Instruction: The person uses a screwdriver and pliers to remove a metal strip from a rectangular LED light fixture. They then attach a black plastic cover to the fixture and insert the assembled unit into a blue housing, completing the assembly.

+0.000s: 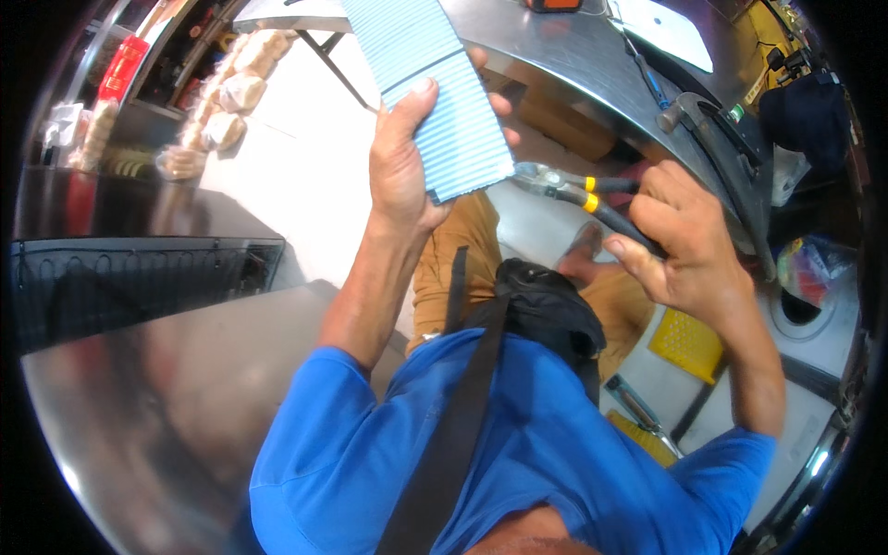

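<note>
My left hand (400,157) grips a light-blue ribbed panel (467,139) with a dark line across it. The thumb lies on its face and the other fingers wrap behind its right edge. The panel tilts, its top running out of view. My right hand (680,231) is closed around the black-and-yellow handles of a pair of pliers (583,192). The jaws of the pliers are at the panel's lower right corner; whether they bite on its edge I cannot tell.
A metal worktop (518,37) curves along the far side, bearing a blue-handled screwdriver (655,91), a white sheet (661,35) and a grey metal tool (694,116). Bagged bread-like items (242,88) are at left. A yellow perforated piece (686,344) lies below my right forearm.
</note>
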`<control>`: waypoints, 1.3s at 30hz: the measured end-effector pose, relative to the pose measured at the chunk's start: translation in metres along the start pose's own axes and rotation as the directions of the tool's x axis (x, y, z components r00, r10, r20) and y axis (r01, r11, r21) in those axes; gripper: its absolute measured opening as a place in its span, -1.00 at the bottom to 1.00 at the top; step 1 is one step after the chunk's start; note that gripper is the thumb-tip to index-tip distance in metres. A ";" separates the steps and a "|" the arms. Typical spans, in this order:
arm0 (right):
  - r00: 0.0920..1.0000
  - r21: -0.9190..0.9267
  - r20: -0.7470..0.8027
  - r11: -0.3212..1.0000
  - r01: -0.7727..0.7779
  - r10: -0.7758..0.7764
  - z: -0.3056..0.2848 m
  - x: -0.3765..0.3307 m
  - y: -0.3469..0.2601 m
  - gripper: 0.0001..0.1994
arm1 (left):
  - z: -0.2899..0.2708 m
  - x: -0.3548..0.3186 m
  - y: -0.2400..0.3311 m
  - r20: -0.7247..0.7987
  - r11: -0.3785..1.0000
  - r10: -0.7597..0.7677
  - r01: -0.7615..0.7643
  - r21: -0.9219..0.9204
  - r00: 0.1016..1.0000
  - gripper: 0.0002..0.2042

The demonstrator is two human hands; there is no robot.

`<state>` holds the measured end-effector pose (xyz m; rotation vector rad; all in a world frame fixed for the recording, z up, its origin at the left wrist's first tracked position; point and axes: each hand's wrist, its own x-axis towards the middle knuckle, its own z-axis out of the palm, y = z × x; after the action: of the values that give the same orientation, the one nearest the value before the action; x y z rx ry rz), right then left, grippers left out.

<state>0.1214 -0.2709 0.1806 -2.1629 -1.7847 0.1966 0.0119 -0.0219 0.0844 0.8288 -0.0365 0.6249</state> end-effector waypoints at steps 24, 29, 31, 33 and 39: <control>0.848 0.876 0.476 -0.041 -0.481 0.233 0.089 -0.030 -0.028 -0.59 | -0.016 -0.001 -0.014 0.217 0.988 -0.033 0.064 -0.137 0.976 -0.51; 0.751 0.759 0.624 0.060 -0.648 0.215 0.066 -0.036 -0.033 -0.58 | -0.011 -0.012 0.017 0.236 0.929 -0.234 0.146 0.339 0.943 -0.45; 0.748 0.718 0.618 0.214 -0.662 0.241 0.059 -0.041 -0.039 -0.56 | -0.002 -0.021 0.028 0.230 0.889 -0.310 0.196 0.414 0.922 -0.44; 0.663 0.646 0.727 0.150 -0.748 0.178 0.047 -0.045 -0.045 -0.54 | -0.005 -0.033 0.028 0.224 0.836 -0.384 0.234 0.496 0.896 -0.42; 0.584 0.584 0.811 0.005 -0.812 0.031 0.050 -0.046 -0.036 -0.49 | -0.010 -0.054 0.031 0.114 0.843 -0.464 0.399 0.360 0.879 -0.43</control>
<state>0.0634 -0.3016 0.1413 -1.4605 -0.4001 1.8736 -0.0508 -0.0261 0.0838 1.1778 0.0776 0.1123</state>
